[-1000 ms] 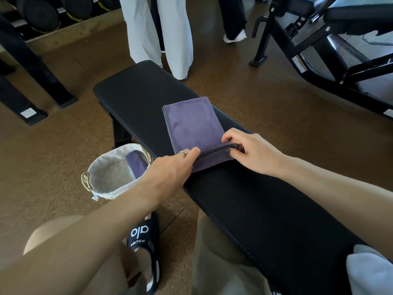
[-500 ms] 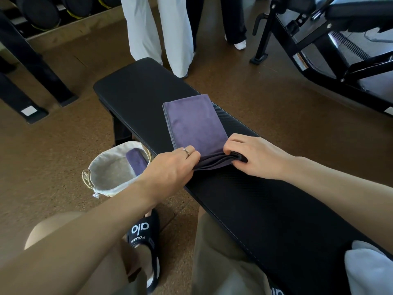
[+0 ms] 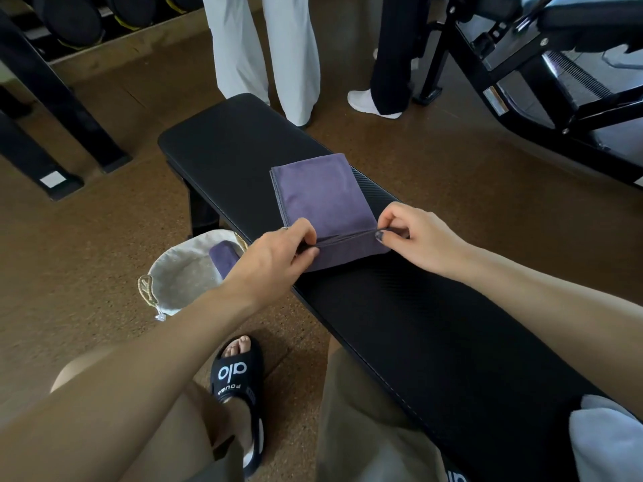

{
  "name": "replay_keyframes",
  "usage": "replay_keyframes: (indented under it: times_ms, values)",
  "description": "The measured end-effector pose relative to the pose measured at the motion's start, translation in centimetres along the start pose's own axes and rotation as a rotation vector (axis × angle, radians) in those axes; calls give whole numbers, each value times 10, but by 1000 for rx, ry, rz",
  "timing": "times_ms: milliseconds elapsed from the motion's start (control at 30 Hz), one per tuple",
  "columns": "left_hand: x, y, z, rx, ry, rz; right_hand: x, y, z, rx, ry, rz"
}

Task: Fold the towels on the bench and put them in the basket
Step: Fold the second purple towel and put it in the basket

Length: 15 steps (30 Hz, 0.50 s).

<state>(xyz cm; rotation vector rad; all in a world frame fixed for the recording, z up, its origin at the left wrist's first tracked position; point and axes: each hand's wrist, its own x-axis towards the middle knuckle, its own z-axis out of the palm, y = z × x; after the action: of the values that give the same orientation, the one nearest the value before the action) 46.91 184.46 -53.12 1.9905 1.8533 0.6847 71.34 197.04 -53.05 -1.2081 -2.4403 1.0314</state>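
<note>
**Near edge of the purple towel is being lifted between two hands**

The purple towel (image 3: 322,200) is lying folded on the black bench (image 3: 400,328), about in the middle of its length. Half a second ago its near edge was lying low and bunched under the fingers; now both hands are holding this edge raised a little and pulled into a straight, tight line above the lower layer. One second ago the edge was also held in a line, but closer to the bench.

The left hand (image 3: 275,259) is pinching the left end of the edge between thumb and curled fingers. The right hand (image 3: 417,238) is pinching the right end, with the thumb on the near side and the fingers bent over it. The right hand is sitting higher than before, no longer resting flat on the cloth.

The basket (image 3: 184,273), with a pale lining, is standing on the brown floor (image 3: 87,238) just beside the bench on the left side, and a second folded purple towel (image 3: 224,257) is already lying inside it. A white towel (image 3: 605,443) is showing at the near right end of the bench.

The black sandal (image 3: 240,387) on the person's foot is carrying the white letters "alo"; the smaller line under them is too small to read with certainty. Two people's legs are standing behind the far end of the bench.
</note>
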Motion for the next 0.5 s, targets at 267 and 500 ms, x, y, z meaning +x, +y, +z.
replay_keyframes:
  times_ms: [267,500]
  values:
    - [17,-2,2,-158,113,-54,24,-12,7,180,197,76]
    - [27,-8,9,-159,143,-140,35,-17,29,54,366,30]
